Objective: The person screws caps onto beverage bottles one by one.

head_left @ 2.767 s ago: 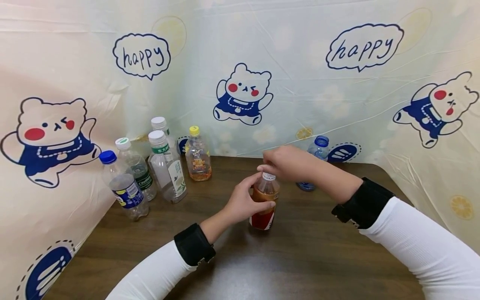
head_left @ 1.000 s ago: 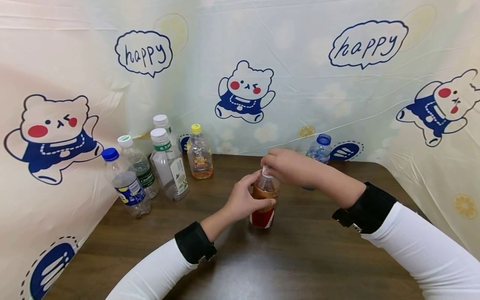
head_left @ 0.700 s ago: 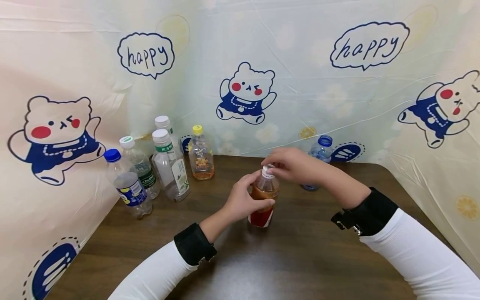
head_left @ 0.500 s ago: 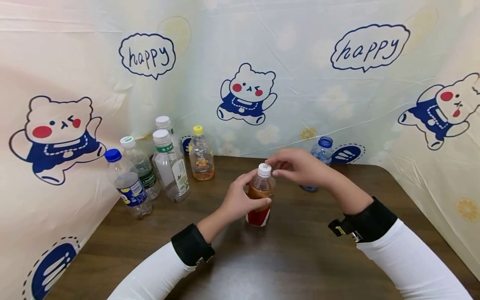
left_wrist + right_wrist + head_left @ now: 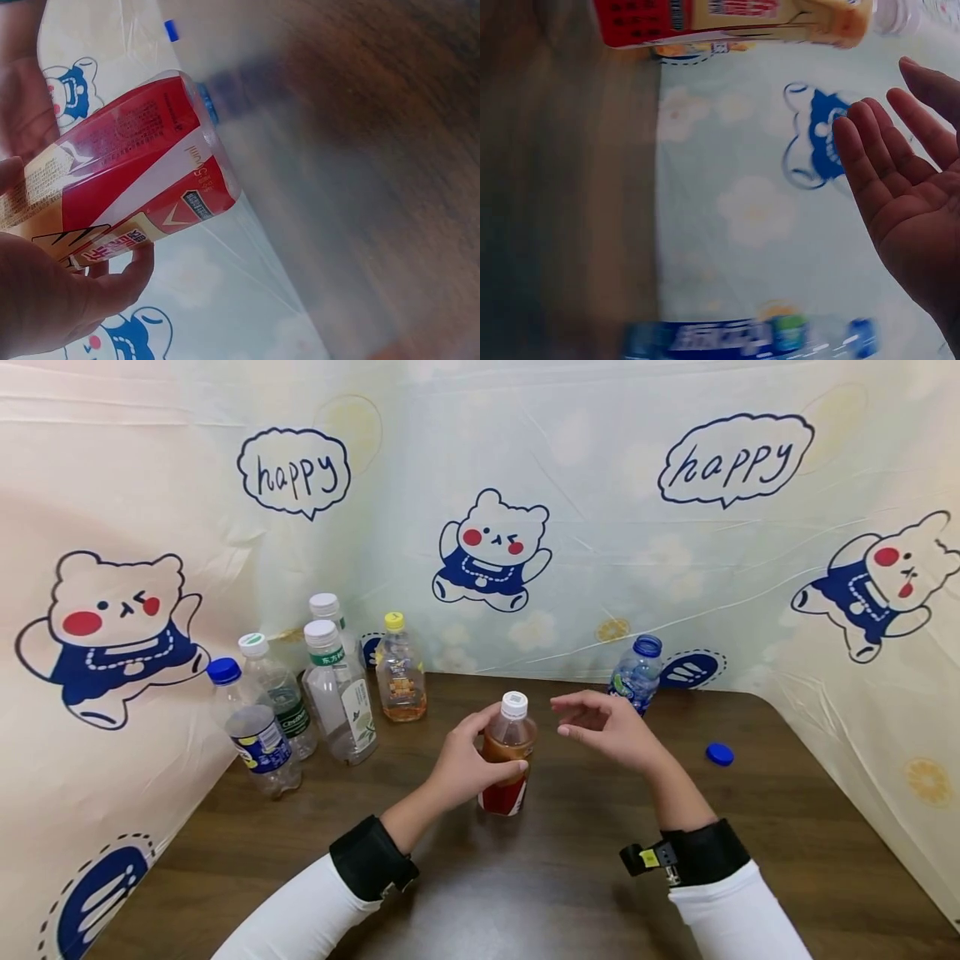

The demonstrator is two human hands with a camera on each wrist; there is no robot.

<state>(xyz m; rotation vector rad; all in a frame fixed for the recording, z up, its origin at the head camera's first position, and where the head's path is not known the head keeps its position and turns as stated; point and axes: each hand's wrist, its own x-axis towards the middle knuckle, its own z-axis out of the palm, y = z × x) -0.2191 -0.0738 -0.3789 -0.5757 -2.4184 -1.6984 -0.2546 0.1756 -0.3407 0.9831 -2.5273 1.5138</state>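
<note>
My left hand grips a bottle of brown drink with a red label, thumb on the near side and fingers around the far side. The bottle stands upright, and its white cap sits on the neck. Its red label fills much of the left wrist view. To the right of the bottle, my right hand is in the air, fingers loosely extended and holding nothing. Behind that hand is a clear blue bottle with an uncapped mouth. A loose blue cap lies on the table at right.
Several capped bottles stand at the left: a blue-capped one, a green-labelled one, a white-capped one with another behind. A yellow-capped bottle stands near the back curtain. The table is dark wood.
The right hand has let go of the white cap and moved right and down, away from the bottle. The left hand and bottle have shifted slightly left. The loose blue cap has come into view.
</note>
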